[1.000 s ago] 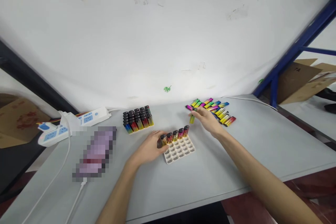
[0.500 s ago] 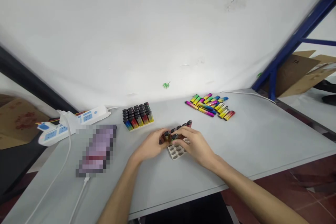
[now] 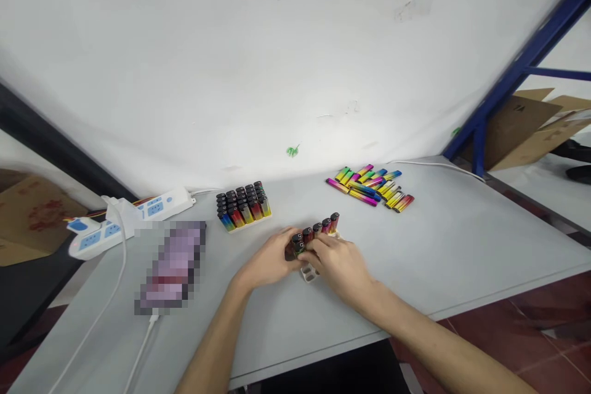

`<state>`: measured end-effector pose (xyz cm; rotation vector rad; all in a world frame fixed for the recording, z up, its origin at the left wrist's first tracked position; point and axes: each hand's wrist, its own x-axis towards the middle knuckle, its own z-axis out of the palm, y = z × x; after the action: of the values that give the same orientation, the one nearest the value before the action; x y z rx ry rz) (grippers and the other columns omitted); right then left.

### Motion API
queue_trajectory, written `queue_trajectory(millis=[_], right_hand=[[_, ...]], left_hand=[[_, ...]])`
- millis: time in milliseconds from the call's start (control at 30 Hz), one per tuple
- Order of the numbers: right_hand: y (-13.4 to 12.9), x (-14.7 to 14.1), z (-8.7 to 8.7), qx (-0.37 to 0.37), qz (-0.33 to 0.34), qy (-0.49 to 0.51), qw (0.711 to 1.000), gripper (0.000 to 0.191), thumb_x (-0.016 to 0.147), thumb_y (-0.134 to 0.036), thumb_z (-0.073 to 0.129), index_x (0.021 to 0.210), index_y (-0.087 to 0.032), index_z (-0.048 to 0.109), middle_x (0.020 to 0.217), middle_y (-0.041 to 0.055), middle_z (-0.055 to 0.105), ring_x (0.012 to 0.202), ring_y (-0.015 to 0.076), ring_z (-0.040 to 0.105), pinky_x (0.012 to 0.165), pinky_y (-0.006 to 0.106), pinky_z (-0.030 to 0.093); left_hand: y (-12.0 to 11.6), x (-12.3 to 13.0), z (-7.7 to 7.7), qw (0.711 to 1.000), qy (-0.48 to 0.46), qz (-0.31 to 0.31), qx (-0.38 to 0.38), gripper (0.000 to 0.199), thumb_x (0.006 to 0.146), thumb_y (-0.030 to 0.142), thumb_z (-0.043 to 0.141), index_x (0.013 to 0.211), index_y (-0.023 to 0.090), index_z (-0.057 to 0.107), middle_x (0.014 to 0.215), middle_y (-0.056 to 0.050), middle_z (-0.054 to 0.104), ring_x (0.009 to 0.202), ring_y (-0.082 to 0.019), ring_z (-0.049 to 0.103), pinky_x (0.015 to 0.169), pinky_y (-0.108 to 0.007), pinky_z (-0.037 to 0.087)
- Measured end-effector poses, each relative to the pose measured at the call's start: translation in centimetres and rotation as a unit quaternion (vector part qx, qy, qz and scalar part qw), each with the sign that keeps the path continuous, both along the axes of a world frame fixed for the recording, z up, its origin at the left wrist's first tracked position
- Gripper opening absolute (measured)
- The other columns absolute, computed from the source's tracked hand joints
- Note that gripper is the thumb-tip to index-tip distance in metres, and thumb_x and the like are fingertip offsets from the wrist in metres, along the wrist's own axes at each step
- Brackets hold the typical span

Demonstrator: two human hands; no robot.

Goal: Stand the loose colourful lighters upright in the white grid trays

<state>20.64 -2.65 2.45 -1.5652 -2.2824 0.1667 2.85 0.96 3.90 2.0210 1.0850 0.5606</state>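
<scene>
My R hand [image 3: 339, 261] pinches a lighter [image 3: 299, 248] upright at the near L of the white tray [image 3: 308, 273], just in front of the back row. My L hand [image 3: 273, 257] is curled round the tray's L side; can't tell if its fingertips touch anything.

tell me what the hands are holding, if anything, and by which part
The right hand holds a lighter near its black top, above the tray. Whether the left hand grips anything can't be told.
</scene>
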Motion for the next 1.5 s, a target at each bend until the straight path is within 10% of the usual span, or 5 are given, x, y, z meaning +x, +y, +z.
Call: queue_trajectory(millis=[267, 467, 633, 1500], right_hand=[[2.2, 4.3, 1.3, 0.074, -0.105, 0.094, 0.987, 0.051, 0.101, -0.049, 0.039, 0.063, -0.021, 0.058, 0.06, 0.0035, 0.06, 0.053, 0.0139, 0.049, 0.055, 0.029, 0.029], [8.8, 8.7, -0.7, 0.125, -0.214, -0.027, 0.968, 0.033, 0.095, -0.034, 0.05, 0.118, -0.016, 0.065, 0.113, 0.0158, 0.066, 0.105, 0.0312, 0.053, 0.083, 0.038, 0.039], [11.5, 8.8, -2.5, 0.111, -0.23, -0.085, 0.963, 0.04, 0.093, -0.038, 0.052, 0.125, -0.018, 0.064, 0.122, 0.0177, 0.058, 0.113, 0.0353, 0.044, 0.091, 0.045, 0.034], [9.8, 8.3, -3.1, 0.134, -0.186, -0.037, 0.973, 0.028, 0.094, -0.035, 0.05, 0.095, -0.017, 0.071, 0.116, 0.0162, 0.06, 0.109, 0.0335, 0.045, 0.09, 0.045, 0.037]], left_hand=[[0.4, 0.1, -0.7, 0.999, 0.015, 0.027, 0.007, 0.03, 0.084, 0.03, 0.062, 0.113, 0.022, 0.064, 0.114, -0.005, 0.067, 0.104, -0.025, 0.061, 0.092, -0.037, 0.049], [0.8, -0.1, -1.4, 0.998, -0.007, 0.066, -0.002, 0.05, 0.079, 0.024, 0.065, 0.129, 0.022, 0.058, 0.128, -0.007, 0.065, 0.115, -0.026, 0.061, 0.103, -0.039, 0.047], [0.8, -0.1, -1.7, 0.998, -0.025, 0.059, -0.028, 0.049, 0.081, 0.022, 0.063, 0.13, 0.02, 0.058, 0.128, -0.009, 0.067, 0.112, -0.027, 0.064, 0.1, -0.04, 0.05], [0.9, -0.1, -1.8, 0.993, -0.054, 0.082, -0.064, 0.047, 0.084, 0.032, 0.064, 0.128, 0.021, 0.057, 0.123, -0.007, 0.068, 0.112, -0.025, 0.064, 0.1, -0.039, 0.05]])
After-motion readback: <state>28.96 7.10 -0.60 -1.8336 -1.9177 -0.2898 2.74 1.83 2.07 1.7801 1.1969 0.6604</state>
